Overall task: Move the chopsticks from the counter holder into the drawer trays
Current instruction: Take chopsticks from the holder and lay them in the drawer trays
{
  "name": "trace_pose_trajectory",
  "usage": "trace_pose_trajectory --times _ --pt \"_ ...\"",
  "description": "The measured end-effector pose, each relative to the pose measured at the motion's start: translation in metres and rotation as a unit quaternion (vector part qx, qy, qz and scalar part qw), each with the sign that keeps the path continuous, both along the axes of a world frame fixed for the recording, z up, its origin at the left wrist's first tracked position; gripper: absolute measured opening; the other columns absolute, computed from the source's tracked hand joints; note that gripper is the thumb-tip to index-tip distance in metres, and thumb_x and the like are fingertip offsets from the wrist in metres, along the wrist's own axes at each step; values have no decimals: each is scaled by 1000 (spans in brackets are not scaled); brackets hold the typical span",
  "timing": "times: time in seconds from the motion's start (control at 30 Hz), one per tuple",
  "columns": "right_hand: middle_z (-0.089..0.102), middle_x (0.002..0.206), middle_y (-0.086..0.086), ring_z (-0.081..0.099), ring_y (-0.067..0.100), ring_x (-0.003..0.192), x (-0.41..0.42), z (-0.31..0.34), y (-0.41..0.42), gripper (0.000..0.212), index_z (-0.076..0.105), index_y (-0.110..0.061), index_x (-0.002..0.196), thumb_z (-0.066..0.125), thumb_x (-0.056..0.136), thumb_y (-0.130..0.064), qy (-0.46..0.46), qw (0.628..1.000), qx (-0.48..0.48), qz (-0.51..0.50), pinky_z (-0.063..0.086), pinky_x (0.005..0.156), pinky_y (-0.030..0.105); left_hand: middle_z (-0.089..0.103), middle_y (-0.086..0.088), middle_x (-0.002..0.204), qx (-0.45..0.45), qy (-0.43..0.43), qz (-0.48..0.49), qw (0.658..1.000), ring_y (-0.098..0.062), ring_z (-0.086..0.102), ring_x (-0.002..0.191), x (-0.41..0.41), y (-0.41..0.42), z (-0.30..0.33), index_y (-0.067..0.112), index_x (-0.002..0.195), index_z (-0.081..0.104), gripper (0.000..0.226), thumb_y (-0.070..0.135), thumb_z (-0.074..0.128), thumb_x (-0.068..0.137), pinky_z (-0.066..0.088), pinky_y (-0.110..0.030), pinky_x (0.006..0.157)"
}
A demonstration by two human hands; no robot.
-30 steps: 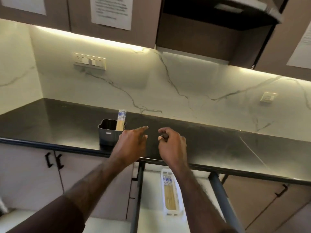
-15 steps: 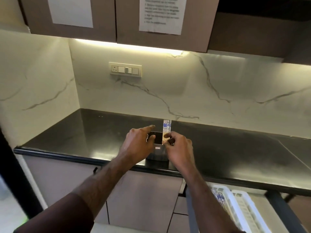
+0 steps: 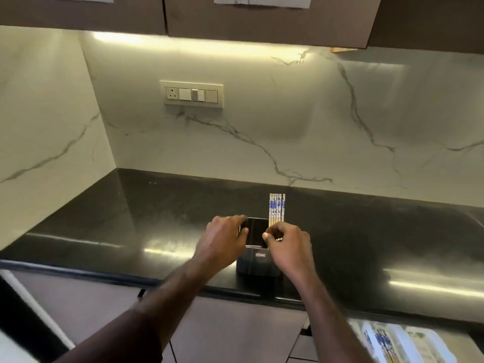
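Note:
A dark square holder [image 3: 258, 263] stands near the front edge of the black counter [image 3: 131, 218]. Several wooden chopsticks [image 3: 276, 207] with blue-patterned white tops stick up from its right side. My left hand [image 3: 226, 241] grips the holder's left rim, thumb against its side. My right hand [image 3: 288, 243] is pinched around the chopsticks at the holder's right rim. At the lower right, white trays [image 3: 424, 344] lie in the open drawer, and one holds several chopsticks [image 3: 382, 344] of the same kind.
A marble backsplash with a switch panel [image 3: 192, 94] rises behind the counter. Brown wall cabinets [image 3: 262, 17] hang overhead. Closed cabinet doors [image 3: 230, 334] sit below the counter, left of the drawer.
Both hands have moved from above the drawer to the holder. The left one took the rim and the right one closed on the chopsticks. The view has swung left and closer.

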State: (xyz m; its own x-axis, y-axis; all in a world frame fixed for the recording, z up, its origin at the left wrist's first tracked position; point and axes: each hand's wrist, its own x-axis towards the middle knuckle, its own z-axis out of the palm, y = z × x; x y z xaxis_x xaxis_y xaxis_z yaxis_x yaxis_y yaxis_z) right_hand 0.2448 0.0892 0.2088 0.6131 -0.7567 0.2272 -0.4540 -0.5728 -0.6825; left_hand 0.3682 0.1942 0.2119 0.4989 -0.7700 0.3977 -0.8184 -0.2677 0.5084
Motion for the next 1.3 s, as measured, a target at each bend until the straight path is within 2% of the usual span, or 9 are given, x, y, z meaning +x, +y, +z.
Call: trace_pose_trajectory --times 0.13,0.23,0.33,0.47,1.0,1.07,1.13,1.23,1.3 --pt "72 98 -7 58 -5 71 24 -21 -39 22 69 -24 110 70 88 -26 25 999 21 -10 42 56 6 73 -2 110 50 18 18 998 -12 68 95 21 -38 -28 18 122 63 31 23 58 92 45 -16 74" --pt "73 104 -2 65 4 83 41 -34 -64 29 66 -23 118 69 89 -26 39 999 30 -18 55 70 16 74 -4 106 55 20 11 998 -16 67 92 34 -74 -36 17 117 65 27 20 57 91 49 -26 80" --pt "73 107 0 69 10 92 51 -43 -76 36 63 -22 125 68 89 -25 50 998 28 -37 59 81 27 69 -7 120 67 16 8 998 -19 63 111 42 -102 -44 13 129 57 37 19 57 92 32 -40 110" --pt "72 102 -3 68 9 90 58 -55 -86 31 62 -22 123 64 91 -23 57 997 20 -56 59 81 31 64 -9 128 95 -3 -1 995 -19 56 123 50 -130 -54 13 134 52 43 24 56 93 10 -52 117" --pt "70 98 -2 69 15 88 76 -59 -87 16 61 -22 110 54 96 -23 111 991 11 -76 60 76 33 75 8 98 20 116 5 993 -11 69 98 64 -165 -70 23 123 56 37 18 61 88 -2 -44 117" --pt "70 98 -2 69 17 89 78 -59 -88 16 62 -23 110 54 96 -23 116 990 15 -79 60 76 35 73 16 90 -20 170 19 985 7 66 89 63 -165 -70 22 123 60 41 16 69 83 10 -41 116" --pt "71 98 -1 69 19 90 79 -59 -89 17 63 -23 110 53 96 -23 121 989 17 -80 59 77 37 64 32 78 -49 232 33 971 23 56 73 64 -166 -70 20 119 66 43 14 76 78 36 -30 106" --pt "71 98 1 69 21 91 81 -58 -90 17 64 -22 109 52 96 -23 118 990 13 -79 58 79 39 64 33 62 -69 328 38 941 17 63 67 69 -166 -69 23 107 72 38 8 80 73 51 -7 68" --pt "71 98 1 69 20 91 81 -58 -91 17 65 -22 108 53 96 -24 111 991 10 -75 57 80 37 70 24 64 -76 361 41 928 8 68 68 71 -166 -67 25 101 73 35 8 82 72 50 -7 62"
